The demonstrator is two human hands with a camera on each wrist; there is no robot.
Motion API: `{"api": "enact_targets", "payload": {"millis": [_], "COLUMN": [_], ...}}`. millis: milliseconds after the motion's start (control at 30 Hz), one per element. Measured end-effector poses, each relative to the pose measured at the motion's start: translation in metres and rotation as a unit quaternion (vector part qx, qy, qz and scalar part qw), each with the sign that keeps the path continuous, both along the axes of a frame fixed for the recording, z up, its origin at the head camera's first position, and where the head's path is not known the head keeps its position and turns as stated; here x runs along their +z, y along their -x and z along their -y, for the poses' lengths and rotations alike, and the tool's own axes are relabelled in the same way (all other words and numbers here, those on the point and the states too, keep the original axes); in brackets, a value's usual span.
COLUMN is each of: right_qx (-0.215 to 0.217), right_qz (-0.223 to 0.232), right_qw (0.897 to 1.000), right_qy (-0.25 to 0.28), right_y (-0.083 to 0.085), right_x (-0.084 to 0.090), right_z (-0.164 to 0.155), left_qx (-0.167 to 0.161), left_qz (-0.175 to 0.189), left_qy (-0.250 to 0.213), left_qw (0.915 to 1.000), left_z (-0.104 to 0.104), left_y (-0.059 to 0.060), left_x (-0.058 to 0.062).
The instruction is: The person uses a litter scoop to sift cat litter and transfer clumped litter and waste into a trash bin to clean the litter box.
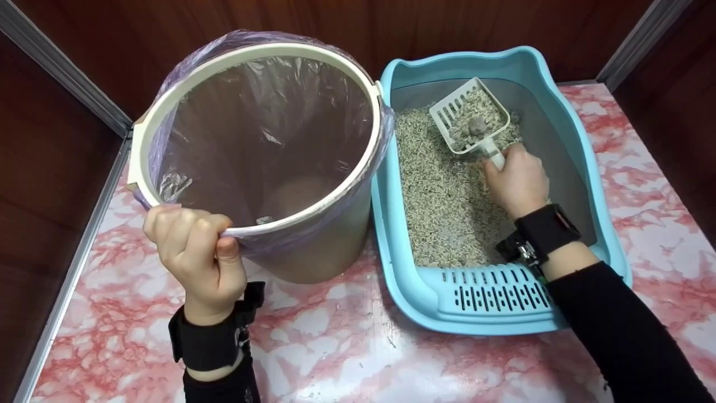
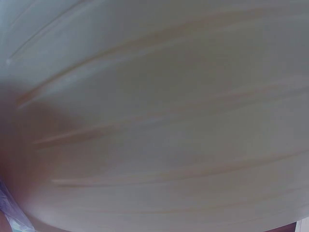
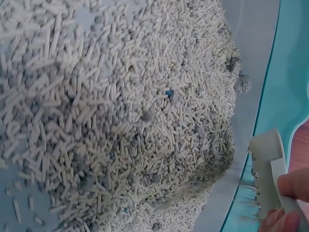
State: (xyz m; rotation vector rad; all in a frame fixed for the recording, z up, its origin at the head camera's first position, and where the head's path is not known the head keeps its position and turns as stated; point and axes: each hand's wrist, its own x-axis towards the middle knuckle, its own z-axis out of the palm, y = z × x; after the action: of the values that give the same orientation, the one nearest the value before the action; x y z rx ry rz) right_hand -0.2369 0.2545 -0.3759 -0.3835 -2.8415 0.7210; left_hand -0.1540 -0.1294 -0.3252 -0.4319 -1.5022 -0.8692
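My right hand [image 1: 520, 179] grips the handle of a white slotted litter scoop [image 1: 442, 115] above the blue litter box [image 1: 593, 168]. Pellet litter and a grey clump [image 1: 477, 126] lie in the scoop. In the right wrist view, fingers [image 3: 295, 184] hold the scoop [image 3: 265, 164], and several blurred pellets fall below it. My left hand [image 1: 196, 252] grips the near rim of a bin [image 1: 319, 254] lined with a thin purple bag [image 1: 246, 39], fingers curled over the rim. The left wrist view is filled by the ribbed bin wall [image 2: 169, 116]; the left hand barely shows there.
Pellet litter [image 1: 442, 212] covers much of the box's bottom, with bare grey bottom at the right. The bin stands against the box's left side. Dark wooden panels [image 1: 358, 22] enclose the back and sides. The floor [image 1: 324, 347] is red-and-white marbled.
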Motion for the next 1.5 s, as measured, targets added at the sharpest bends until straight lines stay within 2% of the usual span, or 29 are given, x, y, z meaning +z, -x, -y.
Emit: {"api": "enact_targets", "payload": {"millis": [300, 500, 600, 733, 1267, 1500], "right_qx": [-0.007, 0.003, 0.015, 0.029, 0.046, 0.019], "right_qz": [-0.003, -0.017, -0.006, 0.012, 0.012, 0.007], "right_qw": [1.000, 0.998, 0.995, 0.992, 0.993, 0.995], "right_qy": [0.005, 0.066, 0.103, 0.125, 0.111, 0.102], "right_y": [0.0000, 0.0034, 0.0052, 0.0054, 0.0055, 0.0054], "right_x": [0.0008, -0.0011, -0.0012, -0.0003, 0.0007, 0.0010], "right_z": [-0.0001, -0.0016, -0.0033, -0.0047, -0.0047, -0.0041], "left_qx": [0.002, 0.003, 0.005, 0.006, 0.002, 0.002], "left_qz": [-0.001, -0.001, 0.000, 0.000, -0.003, -0.004], "left_qy": [-0.002, -0.002, -0.002, -0.005, -0.011, -0.012], "left_qw": [1.0000, 1.0000, 1.0000, 1.0000, 0.9999, 0.9999], "left_z": [-0.0007, -0.0004, 0.0002, -0.0007, -0.0020, -0.0022], "left_y": [-0.0001, -0.0011, -0.0015, -0.0011, 0.0003, 0.0005], "left_x": [-0.0003, -0.0004, -0.0002, 0.0005, -0.0004, -0.0007]}}
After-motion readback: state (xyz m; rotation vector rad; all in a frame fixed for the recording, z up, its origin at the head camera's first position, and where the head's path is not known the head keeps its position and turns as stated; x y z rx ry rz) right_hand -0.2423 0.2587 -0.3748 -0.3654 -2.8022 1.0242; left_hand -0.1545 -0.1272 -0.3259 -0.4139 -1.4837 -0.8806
